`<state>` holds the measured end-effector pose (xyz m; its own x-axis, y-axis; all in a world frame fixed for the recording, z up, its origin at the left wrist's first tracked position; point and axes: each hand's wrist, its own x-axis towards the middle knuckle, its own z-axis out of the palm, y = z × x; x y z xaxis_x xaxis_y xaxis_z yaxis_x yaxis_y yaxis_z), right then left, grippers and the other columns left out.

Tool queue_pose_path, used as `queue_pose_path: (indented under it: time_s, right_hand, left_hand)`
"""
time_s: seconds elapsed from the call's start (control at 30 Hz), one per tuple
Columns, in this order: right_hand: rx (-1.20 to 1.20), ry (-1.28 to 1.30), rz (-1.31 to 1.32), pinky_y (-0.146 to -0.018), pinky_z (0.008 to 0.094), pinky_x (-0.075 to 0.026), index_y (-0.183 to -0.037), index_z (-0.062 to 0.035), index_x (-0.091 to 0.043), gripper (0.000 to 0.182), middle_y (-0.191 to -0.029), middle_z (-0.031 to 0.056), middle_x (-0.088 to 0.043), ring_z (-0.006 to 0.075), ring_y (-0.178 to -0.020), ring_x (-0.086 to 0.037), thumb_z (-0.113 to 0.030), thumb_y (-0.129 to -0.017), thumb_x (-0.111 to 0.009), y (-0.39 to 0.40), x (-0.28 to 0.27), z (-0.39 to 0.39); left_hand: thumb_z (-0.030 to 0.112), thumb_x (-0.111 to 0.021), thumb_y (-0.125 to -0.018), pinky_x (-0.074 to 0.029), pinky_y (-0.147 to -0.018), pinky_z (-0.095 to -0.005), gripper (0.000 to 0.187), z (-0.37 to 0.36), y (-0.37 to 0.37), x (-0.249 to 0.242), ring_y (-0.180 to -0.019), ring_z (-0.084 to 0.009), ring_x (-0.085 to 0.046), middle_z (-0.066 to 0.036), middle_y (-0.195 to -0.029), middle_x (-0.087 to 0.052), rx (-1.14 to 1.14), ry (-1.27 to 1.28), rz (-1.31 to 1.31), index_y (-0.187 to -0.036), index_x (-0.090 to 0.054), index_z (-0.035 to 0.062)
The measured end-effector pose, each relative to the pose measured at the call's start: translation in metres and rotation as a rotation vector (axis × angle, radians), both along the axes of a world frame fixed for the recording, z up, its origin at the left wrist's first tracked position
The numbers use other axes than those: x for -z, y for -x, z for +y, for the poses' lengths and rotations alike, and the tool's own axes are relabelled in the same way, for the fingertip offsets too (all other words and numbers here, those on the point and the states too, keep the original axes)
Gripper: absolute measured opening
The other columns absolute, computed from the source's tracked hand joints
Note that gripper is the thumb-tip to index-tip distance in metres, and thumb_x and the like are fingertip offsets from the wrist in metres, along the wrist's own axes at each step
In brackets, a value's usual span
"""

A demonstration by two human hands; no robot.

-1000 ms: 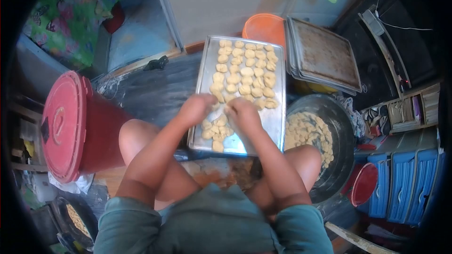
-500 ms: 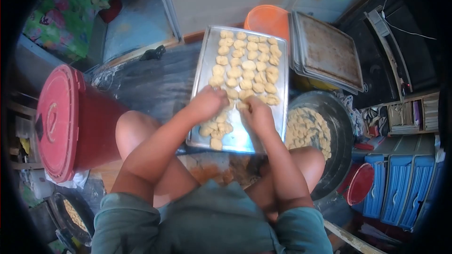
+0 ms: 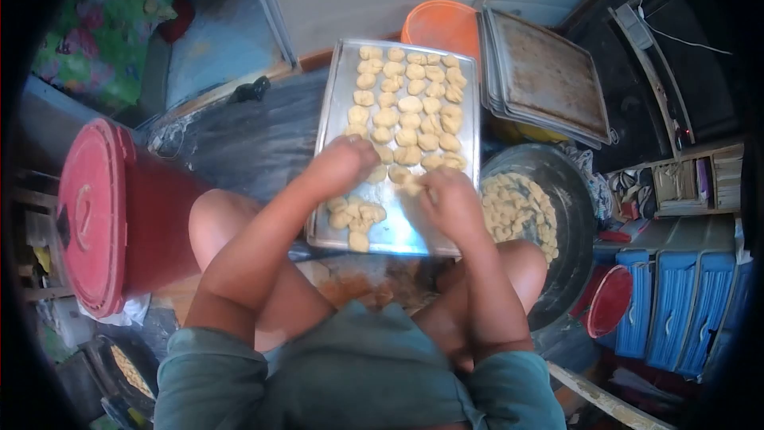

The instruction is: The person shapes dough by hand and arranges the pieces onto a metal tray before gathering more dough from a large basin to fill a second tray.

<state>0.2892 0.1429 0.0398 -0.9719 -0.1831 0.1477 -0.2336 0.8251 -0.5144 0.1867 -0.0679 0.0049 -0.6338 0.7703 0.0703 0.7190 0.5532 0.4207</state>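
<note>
A metal baking tray [image 3: 422, 235] lies across my lap, with rows of pale dough pieces [image 3: 410, 103] covering its far part. On its near left part sits a loose heap of dough pieces [image 3: 354, 213]. My left hand [image 3: 344, 166] is over the tray's left side, its fingers curled down on a dough piece at the near end of a row; its fingertips are partly hidden. Toward the right side, my right hand [image 3: 452, 197] pinches a dough piece [image 3: 412, 185] between thumb and fingers, just above the tray.
At my right, a dark round basin [image 3: 577, 231] holds many more dough pieces. Stacked trays [image 3: 553, 76] lean beyond it, beside an orange bucket [image 3: 442, 22]. A red lidded bin [image 3: 95, 215] stands at my left. Blue drawers [image 3: 664, 310] are at far right.
My right hand has moved slightly right and nearer to me, and a dough piece now shows at its fingertips. My left hand has shifted a little left. Fewer pieces lie in the heap's upper part.
</note>
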Motion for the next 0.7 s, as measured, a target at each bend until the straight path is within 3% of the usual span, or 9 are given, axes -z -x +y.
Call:
queue_pose_path:
  time_s: [0.07,0.17,0.27,0.37,0.43,0.5,0.57,0.7]
  right_hand:
    - [0.187,-0.053,-0.037,-0.072,0.0446,-0.046,-0.089,-0.0061,-0.065,0.013,-0.086,0.0133,-0.059,0.0353,-0.082,-0.059,-0.009,-0.076,-0.062,-0.002,0.016,0.015]
    - [0.236,-0.137,-0.074,-0.072,0.0439,-0.047,-0.087,-0.0056,-0.065,0.011,-0.088,0.0144,-0.06,0.0354,-0.082,-0.059,-0.011,-0.077,-0.063,0.005,0.049,0.01]
    - [0.256,-0.165,-0.067,-0.073,0.0448,-0.047,-0.088,-0.0059,-0.065,0.012,-0.087,0.0155,-0.059,0.0364,-0.083,-0.058,-0.012,-0.078,-0.062,0.007,0.046,0.006]
    - [0.17,-0.149,-0.017,-0.074,0.045,-0.047,-0.091,-0.0063,-0.064,0.014,-0.088,0.0166,-0.059,0.0376,-0.085,-0.058,-0.013,-0.078,-0.063,0.0,0.024,-0.008]
    - [-0.021,0.104,-0.057,-0.076,0.0449,-0.046,-0.096,-0.0067,-0.063,0.019,-0.092,0.0175,-0.059,0.0381,-0.087,-0.057,-0.013,-0.078,-0.064,-0.007,0.029,-0.025]
    - [-0.199,0.218,-0.071,-0.078,0.0447,-0.047,-0.102,-0.0057,-0.062,0.026,-0.092,0.0182,-0.059,0.0377,-0.087,-0.057,-0.011,-0.077,-0.062,-0.014,0.036,-0.043]
    - [-0.201,0.2,-0.144,-0.079,0.0434,-0.048,-0.101,-0.005,-0.063,0.025,-0.095,0.0181,-0.061,0.0368,-0.089,-0.059,-0.008,-0.076,-0.061,-0.015,0.045,-0.044]
    - [0.002,0.33,-0.193,-0.082,0.0393,-0.048,-0.095,-0.0034,-0.067,0.022,-0.094,0.0172,-0.062,0.0353,-0.091,-0.06,-0.003,-0.074,-0.059,-0.019,0.016,0.0]
  left_hand:
    - [0.013,-0.061,-0.078,-0.044,-0.084,-0.0371,0.012,0.009,-0.007,0.01,-0.094,-0.0263,-0.057,-0.006,-0.094,-0.063,0.041,-0.035,0.049,-0.088,-0.067,0.0093]
    - [0.014,-0.062,-0.077,-0.042,-0.086,-0.0361,0.01,0.024,-0.016,0.022,-0.096,-0.0228,-0.056,-0.003,-0.095,-0.062,0.196,-0.009,0.214,-0.085,-0.066,0.0104]
    - [0.015,-0.063,-0.075,-0.041,-0.084,-0.0357,0.009,0.034,-0.019,0.024,-0.097,-0.0211,-0.055,-0.002,-0.094,-0.062,0.198,-0.029,0.263,-0.083,-0.065,0.0116]
    - [0.01,-0.058,-0.074,-0.042,-0.079,-0.0369,0.008,0.032,-0.013,0.021,-0.085,-0.0249,-0.059,-0.006,-0.079,-0.062,0.235,-0.019,0.29,-0.078,-0.065,0.0103]
    - [0.01,-0.059,-0.072,-0.041,-0.079,-0.0366,0.008,0.025,-0.009,0.015,-0.084,-0.0261,-0.059,-0.008,-0.08,-0.063,0.191,-0.192,-0.003,-0.078,-0.064,0.0095]
    - [0.011,-0.064,-0.072,-0.043,-0.079,-0.0387,0.014,0.016,-0.005,0.005,-0.085,-0.0274,-0.059,-0.01,-0.082,-0.063,0.15,-0.145,-0.066,-0.085,-0.065,0.0084]
    - [0.01,-0.063,-0.074,-0.045,-0.079,-0.0431,0.014,0.004,-0.004,-0.01,-0.088,-0.0305,-0.059,-0.012,-0.086,-0.064,0.025,-0.203,-0.121,-0.088,-0.065,0.0052]
    - [0.012,-0.063,-0.076,-0.046,-0.083,-0.0425,0.024,-0.04,-0.019,-0.029,-0.095,-0.0337,-0.058,-0.015,-0.101,-0.062,-0.144,0.069,-0.218,-0.099,-0.066,0.0054]
